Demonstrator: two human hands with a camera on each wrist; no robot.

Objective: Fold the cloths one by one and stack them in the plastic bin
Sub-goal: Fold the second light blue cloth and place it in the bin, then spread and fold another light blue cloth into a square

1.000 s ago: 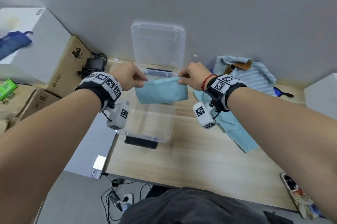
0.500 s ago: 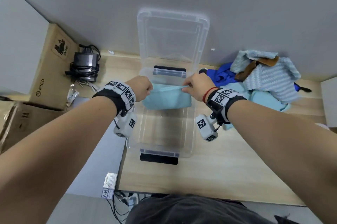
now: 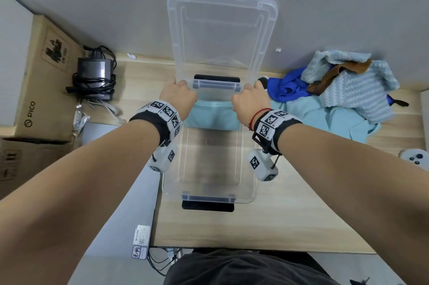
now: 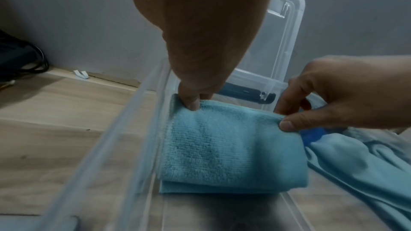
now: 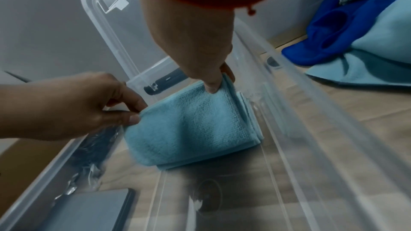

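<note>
A folded light-blue cloth [image 3: 212, 117] [image 4: 231, 150] [image 5: 191, 127] lies at the far end of the clear plastic bin [image 3: 210, 199], its lower edge on the bin floor. My left hand [image 3: 178, 97] [image 4: 193, 101] pinches the cloth's top left corner. My right hand [image 3: 249, 100] [image 5: 214, 83] pinches the top right corner. Both hands reach down inside the bin. The bin's clear lid [image 3: 221, 32] stands open against the wall. A pile of unfolded cloths [image 3: 343, 97] lies to the right of the bin.
The bin sits on a wooden table [image 3: 290, 222]. A black power adapter with cables [image 3: 95, 76] lies at the back left beside cardboard boxes [image 3: 44, 76]. A grey wall rises right behind the lid. A white controller [image 3: 415, 159] rests at the right edge.
Both hands have carried the folded cloth from above the bin down into it, so its lower edge now rests at the far end of the bin floor.
</note>
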